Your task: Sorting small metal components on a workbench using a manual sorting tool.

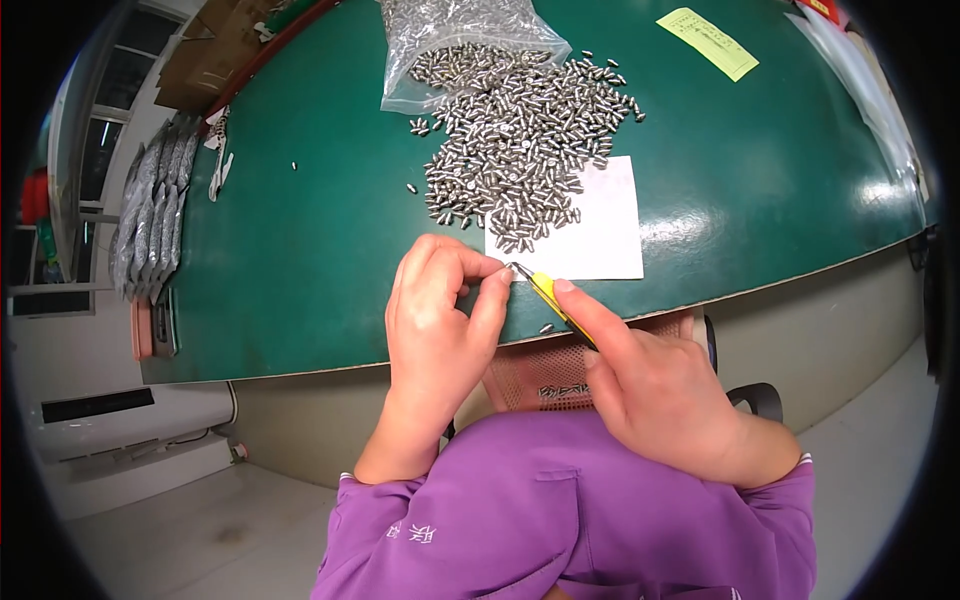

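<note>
My left hand (437,315) is curled, its fingertips pinched on a tiny metal part at the near edge of the green table (300,250). My right hand (655,385) holds a yellow-handled tool (548,293) whose metal tip meets the left fingertips. Just beyond lies a white paper sheet (600,225), partly covered by a heap of small silver metal pins (520,140). One loose pin (546,327) lies by the table edge between my hands.
A clear plastic bag (450,40) spills pins at the far side. A yellow note (708,42) lies far right. Grey packets (150,210) are stacked along the left edge, cardboard (210,50) behind them. An orange mesh chair seat (545,375) shows below the table.
</note>
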The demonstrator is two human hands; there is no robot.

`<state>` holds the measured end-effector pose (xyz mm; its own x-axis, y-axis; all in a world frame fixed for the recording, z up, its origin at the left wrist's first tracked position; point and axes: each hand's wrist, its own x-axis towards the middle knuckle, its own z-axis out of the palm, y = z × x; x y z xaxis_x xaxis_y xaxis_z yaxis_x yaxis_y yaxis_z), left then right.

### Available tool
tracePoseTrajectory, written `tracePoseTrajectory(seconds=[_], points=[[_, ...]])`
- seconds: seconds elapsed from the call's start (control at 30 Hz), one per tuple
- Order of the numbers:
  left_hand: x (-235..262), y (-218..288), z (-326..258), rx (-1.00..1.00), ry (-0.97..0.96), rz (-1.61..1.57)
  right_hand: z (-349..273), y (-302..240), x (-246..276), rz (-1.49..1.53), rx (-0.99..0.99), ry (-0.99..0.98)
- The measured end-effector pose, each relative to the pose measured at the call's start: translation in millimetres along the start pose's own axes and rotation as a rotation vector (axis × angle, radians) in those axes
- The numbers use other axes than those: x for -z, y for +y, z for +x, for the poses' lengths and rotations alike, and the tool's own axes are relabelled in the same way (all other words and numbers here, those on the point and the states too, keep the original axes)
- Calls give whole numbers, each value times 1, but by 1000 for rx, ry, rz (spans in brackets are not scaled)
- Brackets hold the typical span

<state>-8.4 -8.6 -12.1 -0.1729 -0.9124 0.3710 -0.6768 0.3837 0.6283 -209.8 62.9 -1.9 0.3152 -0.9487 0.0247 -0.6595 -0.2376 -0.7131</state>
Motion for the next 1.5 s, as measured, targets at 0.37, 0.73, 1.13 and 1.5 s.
tracePoseTrajectory(seconds=[0.37,0.73,1.13,1.5], points=[[1,-3,0,-13,-14,-29,12,-9,23,17,24,-75],[18,13,-5,-64,-184,-80,0,11,2,29,110,146],[-4,3,6,-29,-22,46,-1,3,4,-36,-23,26],[-6,1,4,-46,-31,0,4,5,5,-15,22,52]])
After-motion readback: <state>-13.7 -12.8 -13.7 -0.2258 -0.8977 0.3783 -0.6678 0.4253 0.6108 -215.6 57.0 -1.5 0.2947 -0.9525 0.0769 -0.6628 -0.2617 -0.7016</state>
